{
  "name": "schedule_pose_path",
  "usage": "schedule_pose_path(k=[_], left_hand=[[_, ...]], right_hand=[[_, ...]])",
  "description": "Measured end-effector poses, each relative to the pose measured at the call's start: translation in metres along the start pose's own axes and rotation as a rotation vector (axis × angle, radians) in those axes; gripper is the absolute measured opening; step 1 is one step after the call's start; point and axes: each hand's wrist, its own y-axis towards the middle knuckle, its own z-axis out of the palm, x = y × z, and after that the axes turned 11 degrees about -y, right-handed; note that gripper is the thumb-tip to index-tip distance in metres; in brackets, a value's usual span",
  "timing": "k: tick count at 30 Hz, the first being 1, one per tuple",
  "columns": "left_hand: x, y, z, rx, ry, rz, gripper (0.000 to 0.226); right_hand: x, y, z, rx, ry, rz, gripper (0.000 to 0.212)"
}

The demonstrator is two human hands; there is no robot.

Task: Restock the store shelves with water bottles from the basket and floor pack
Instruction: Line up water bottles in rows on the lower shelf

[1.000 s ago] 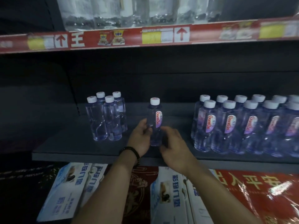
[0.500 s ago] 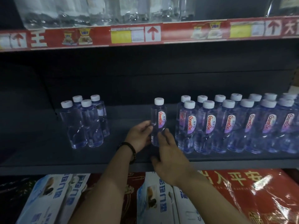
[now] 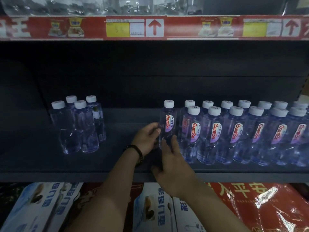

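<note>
A clear plastic, white-capped water bottle (image 3: 170, 126) is stood upright on the dark grey metal shelf (image 3: 117, 163), just beside a double row of matching bottles (image 3: 234, 133). Its side is held by the curled left hand (image 3: 145, 139); straight fingers of the right hand (image 3: 173, 166) are laid against its base. Placement seems nearly done: a nudge into line, then release, is called for. A red price strip (image 3: 184, 27) is seen overhead.

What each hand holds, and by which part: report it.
The left hand grips the water bottle at its mid-body; the right hand only touches its lower front with straight fingers.
</note>
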Motion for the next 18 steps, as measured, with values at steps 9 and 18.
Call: schedule_pose_path(k=[9, 18], left_hand=[[0.005, 0.004, 0.011, -0.05, -0.002, 0.028, 0.025], [-0.011, -0.015, -0.005, -0.165, 0.052, -0.005, 0.034]], right_hand=[[-0.003, 0.001, -0.004, 0.012, 0.039, 0.028, 0.099], [0.015, -0.002, -0.021, -0.167, 0.13, -0.047, 0.031]])
